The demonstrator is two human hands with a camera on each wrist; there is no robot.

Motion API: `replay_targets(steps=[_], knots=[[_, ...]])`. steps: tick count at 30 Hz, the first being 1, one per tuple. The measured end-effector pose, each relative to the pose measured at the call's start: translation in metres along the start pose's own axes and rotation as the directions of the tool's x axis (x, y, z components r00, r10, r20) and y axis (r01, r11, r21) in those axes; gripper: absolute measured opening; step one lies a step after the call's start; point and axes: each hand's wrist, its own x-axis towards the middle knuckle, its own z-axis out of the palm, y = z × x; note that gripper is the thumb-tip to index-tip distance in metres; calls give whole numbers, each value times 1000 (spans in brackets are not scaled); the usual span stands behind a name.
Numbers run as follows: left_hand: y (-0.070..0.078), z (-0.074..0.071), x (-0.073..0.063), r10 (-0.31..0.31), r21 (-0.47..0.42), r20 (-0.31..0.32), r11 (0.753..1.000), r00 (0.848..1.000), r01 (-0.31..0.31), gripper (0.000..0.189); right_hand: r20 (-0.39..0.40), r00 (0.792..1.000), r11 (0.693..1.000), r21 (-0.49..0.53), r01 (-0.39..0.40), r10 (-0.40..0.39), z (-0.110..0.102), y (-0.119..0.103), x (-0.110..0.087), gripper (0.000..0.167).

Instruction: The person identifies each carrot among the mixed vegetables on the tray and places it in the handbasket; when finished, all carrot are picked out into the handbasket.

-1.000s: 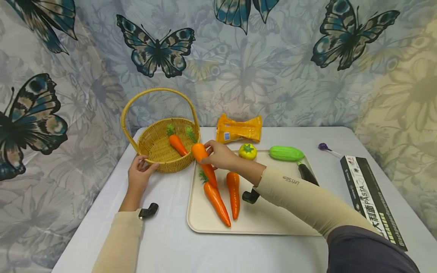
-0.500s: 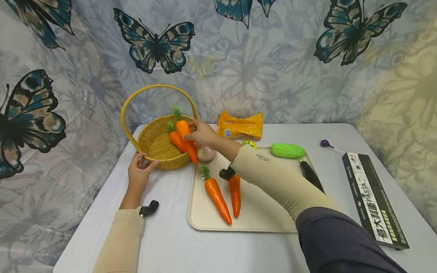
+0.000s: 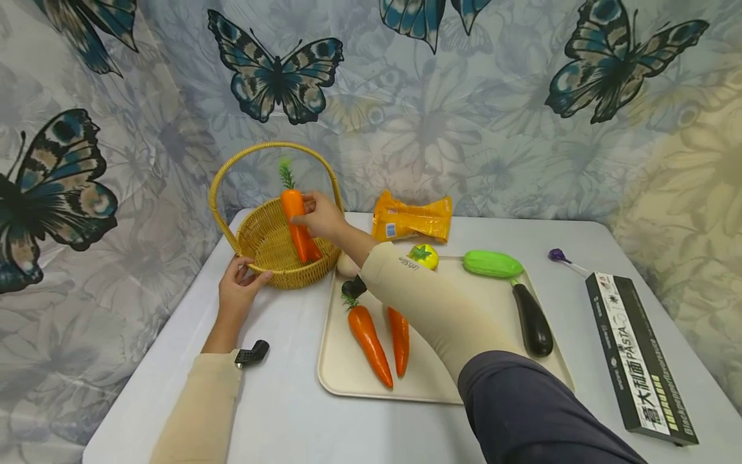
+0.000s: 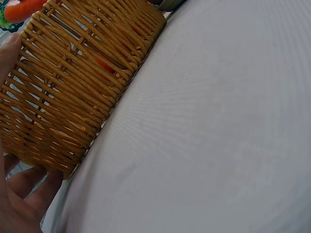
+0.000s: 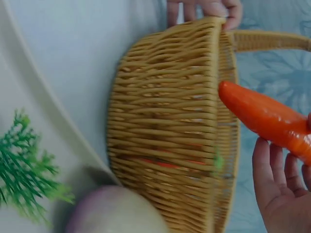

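My left hand point(image 3: 239, 290) holds the near left rim of a yellow wicker basket point(image 3: 263, 241); in the left wrist view its thumb lies at the rim and its fingers reach the base. Over the basket's opening, my right hand point(image 3: 321, 216) pinches an orange carrot point(image 3: 294, 212) with a green top, tip pointing down. The right wrist view shows that carrot point(image 5: 265, 114) with its tip beside the basket rim. Inside the basket lies another carrot point(image 3: 313, 251), mostly hidden behind the held one. Two more carrots, a near one point(image 3: 371, 345) and a partly covered one point(image 3: 400, 341), lie on the beige tray point(image 3: 440, 380).
A turnip point(image 5: 116, 213) sits on the tray beside the basket. Also there are a yellow tomato-like vegetable point(image 3: 424, 256), a green cucumber-like vegetable point(image 3: 493, 263) and an eggplant point(image 3: 531, 320). An orange packet point(image 3: 411, 218) stands behind; a purple lollipop point(image 3: 558, 256) and pasta box point(image 3: 640, 357) lie right.
My right hand has carried the carrot from above the tray leftward to over the basket, turning it more upright. The left hand has stayed on the rim.
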Motion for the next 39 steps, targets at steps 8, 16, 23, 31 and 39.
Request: replay_targets(steps=[8,16,23,31,39], knots=[[0,1,-2,-27,7,1,1000,1000,27,53,-30,999,1000,0,-18,18,10,27,6,55],[4,2,-2,-54,15,0,998,999,54,55,-51,997,995,-72,-64,60,22,34,9,55],[5,1,-4,-68,14,1,998,998,68,55,-76,994,984,-155,-84,73,27,35,11,52],[4,2,-4,-46,-19,0,999,999,46,53,-56,998,992,-121,-34,27,22,39,8,49],[4,2,-3,-41,1,-2,999,999,41,53,-19,1000,999,38,18,-17,6,34,-11,45]])
